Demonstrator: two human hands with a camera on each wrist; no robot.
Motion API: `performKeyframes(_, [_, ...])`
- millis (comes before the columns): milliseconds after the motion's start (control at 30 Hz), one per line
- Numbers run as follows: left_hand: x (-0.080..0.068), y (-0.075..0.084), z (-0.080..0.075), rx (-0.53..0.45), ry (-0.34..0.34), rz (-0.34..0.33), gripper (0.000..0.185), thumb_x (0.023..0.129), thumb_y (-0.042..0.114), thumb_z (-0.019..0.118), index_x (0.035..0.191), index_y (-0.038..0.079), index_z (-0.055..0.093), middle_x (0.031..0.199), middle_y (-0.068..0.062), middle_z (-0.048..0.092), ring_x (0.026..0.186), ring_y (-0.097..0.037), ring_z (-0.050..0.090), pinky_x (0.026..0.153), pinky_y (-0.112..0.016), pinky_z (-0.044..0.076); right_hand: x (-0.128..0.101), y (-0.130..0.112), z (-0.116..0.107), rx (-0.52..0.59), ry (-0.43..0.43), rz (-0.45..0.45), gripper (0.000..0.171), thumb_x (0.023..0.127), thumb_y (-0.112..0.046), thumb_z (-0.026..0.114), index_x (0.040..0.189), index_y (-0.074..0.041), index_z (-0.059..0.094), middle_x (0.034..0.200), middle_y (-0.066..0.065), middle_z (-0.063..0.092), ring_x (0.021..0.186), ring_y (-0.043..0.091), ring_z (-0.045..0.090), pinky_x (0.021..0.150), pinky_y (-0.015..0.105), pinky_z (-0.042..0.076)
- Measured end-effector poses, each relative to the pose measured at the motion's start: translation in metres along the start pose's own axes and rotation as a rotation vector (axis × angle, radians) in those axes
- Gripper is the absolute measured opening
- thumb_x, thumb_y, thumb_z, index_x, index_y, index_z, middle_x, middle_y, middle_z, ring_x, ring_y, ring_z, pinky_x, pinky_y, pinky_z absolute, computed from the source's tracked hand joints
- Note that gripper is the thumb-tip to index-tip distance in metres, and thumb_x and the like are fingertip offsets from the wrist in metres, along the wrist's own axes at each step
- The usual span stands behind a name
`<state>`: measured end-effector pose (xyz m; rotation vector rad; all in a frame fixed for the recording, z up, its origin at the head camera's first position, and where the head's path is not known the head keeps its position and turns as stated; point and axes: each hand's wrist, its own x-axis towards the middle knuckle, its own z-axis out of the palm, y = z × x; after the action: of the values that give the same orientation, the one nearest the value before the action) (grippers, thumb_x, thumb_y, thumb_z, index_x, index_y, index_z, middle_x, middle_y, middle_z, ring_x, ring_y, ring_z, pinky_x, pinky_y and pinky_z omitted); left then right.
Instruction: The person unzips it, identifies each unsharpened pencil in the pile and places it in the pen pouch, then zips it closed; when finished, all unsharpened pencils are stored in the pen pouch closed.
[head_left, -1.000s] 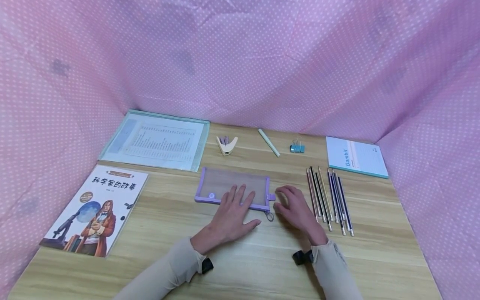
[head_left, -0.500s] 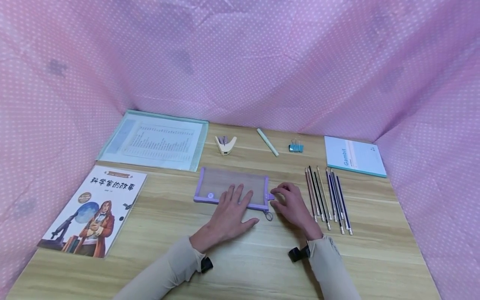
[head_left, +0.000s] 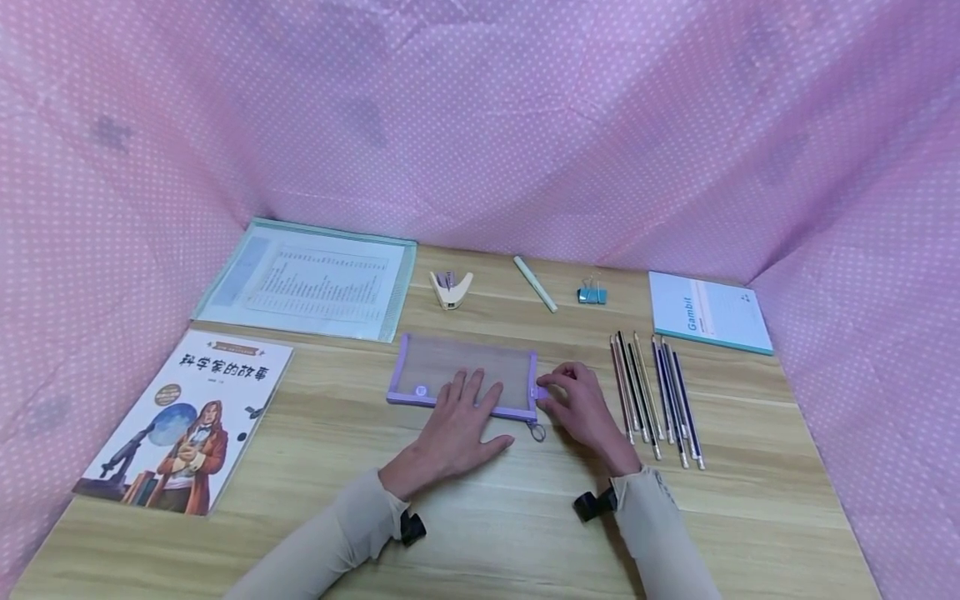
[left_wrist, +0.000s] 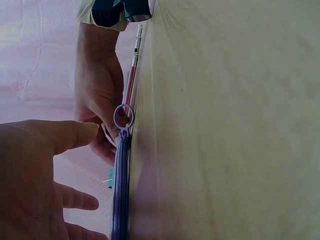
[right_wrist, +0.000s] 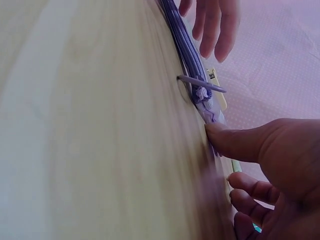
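Note:
A purple-edged mesh zipper pouch (head_left: 465, 354) lies flat on the table in the head view. My left hand (head_left: 457, 429) rests on its near right part with the fingers spread. At the pouch's right edge my right hand (head_left: 585, 408) pinches the small purple side tab (head_left: 540, 392) between thumb and fingers. The zipper's ring pull (head_left: 537, 432) hangs off the near right corner. In the left wrist view the ring pull (left_wrist: 124, 118) stands in front of the right hand's thumb. The right wrist view has the right thumb (right_wrist: 235, 142) against the pouch's end.
Several pencils (head_left: 637, 400) lie right of the right hand. Behind the pouch are a staple remover (head_left: 452, 292), a pale green pen (head_left: 536, 284) and a teal binder clip (head_left: 592, 296). A notebook (head_left: 708, 312), a document folder (head_left: 315, 279) and a book (head_left: 187, 425) lie around.
My right hand has moved slightly left onto the pouch's side tab, its thumb and fingers closing on it. The left hand has stayed on the pouch.

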<state>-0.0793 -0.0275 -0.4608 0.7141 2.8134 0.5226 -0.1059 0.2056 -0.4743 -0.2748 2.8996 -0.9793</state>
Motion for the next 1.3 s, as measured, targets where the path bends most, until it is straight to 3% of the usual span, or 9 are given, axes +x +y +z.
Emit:
performKeyframes(500, [0.008, -0.007, 0.006, -0.007, -0.046, -0.003, 0.078, 0.092, 0.058, 0.059, 0.154, 0.015, 0.038, 0.163, -0.024, 0.023, 0.152, -0.049, 0.018, 0.121, -0.063, 0.021, 0.003, -0.002, 0.003, 0.003, -0.010, -0.005, 0.021, 0.088, -0.014, 0.074, 0.107, -0.009, 0.070, 0.124, 0.017, 0.055, 0.120, 0.035, 0.050, 0.103, 0.053, 0.043])
performKeyframes(667, [0.008, -0.006, 0.007, 0.011, -0.049, -0.004, 0.077, 0.092, 0.057, 0.059, 0.153, 0.015, 0.039, 0.164, -0.024, 0.023, 0.152, -0.049, 0.018, 0.121, -0.063, 0.020, 0.002, -0.005, 0.002, 0.063, -0.048, 0.038, 0.019, 0.091, -0.012, 0.069, 0.109, -0.008, 0.066, 0.117, 0.013, 0.058, 0.105, 0.026, 0.057, 0.092, 0.043, 0.051])
performKeyframes(833, [0.008, -0.006, 0.009, 0.034, -0.045, -0.006, 0.077, 0.092, 0.058, 0.059, 0.153, 0.015, 0.039, 0.164, -0.023, 0.023, 0.152, -0.048, 0.018, 0.121, -0.063, 0.020, 0.002, -0.007, 0.001, 0.104, -0.046, 0.038, 0.019, 0.092, -0.010, 0.068, 0.110, -0.007, 0.066, 0.106, 0.010, 0.065, 0.093, 0.020, 0.060, 0.083, 0.035, 0.051])
performKeyframes(1067, [0.009, -0.006, 0.011, 0.044, -0.049, -0.009, 0.077, 0.092, 0.059, 0.058, 0.153, 0.015, 0.038, 0.164, -0.023, 0.022, 0.152, -0.047, 0.017, 0.122, -0.063, 0.020, 0.001, -0.009, -0.002, 0.203, -0.036, 0.106, 0.024, 0.089, -0.008, 0.071, 0.113, -0.010, 0.067, 0.106, 0.010, 0.071, 0.096, 0.022, 0.067, 0.088, 0.041, 0.056])
performKeyframes(1300, [0.009, -0.006, 0.011, 0.049, -0.053, -0.015, 0.077, 0.092, 0.059, 0.057, 0.153, 0.015, 0.039, 0.164, -0.022, 0.022, 0.153, -0.047, 0.017, 0.121, -0.063, 0.020, 0.003, -0.009, -0.004, 0.325, -0.048, 0.196, 0.034, 0.086, -0.003, 0.073, 0.119, -0.008, 0.065, 0.112, 0.015, 0.071, 0.101, 0.026, 0.070, 0.091, 0.038, 0.058])
